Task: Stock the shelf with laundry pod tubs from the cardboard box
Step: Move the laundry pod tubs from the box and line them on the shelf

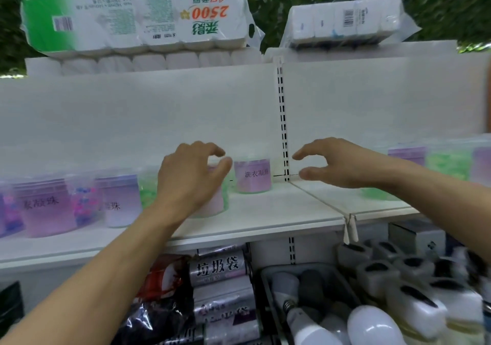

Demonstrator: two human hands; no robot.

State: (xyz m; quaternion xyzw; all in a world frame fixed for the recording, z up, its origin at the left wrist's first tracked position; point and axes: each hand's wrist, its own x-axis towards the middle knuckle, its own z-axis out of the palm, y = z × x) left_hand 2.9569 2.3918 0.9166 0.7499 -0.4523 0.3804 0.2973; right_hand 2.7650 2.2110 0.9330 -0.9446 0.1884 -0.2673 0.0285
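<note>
Under the left hand [191, 174], curled over a tub [212, 198], tight neighbours could topple; right hand [334, 162] hangs apart, empty.

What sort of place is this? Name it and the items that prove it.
Most likely a small shop's household-goods aisle: slotted white retail shelving carries rows of laundry pod tubs, wrapped toilet-paper multipacks lie on top, and rolls of bin bags and light bulbs fill the shelf below.
</note>
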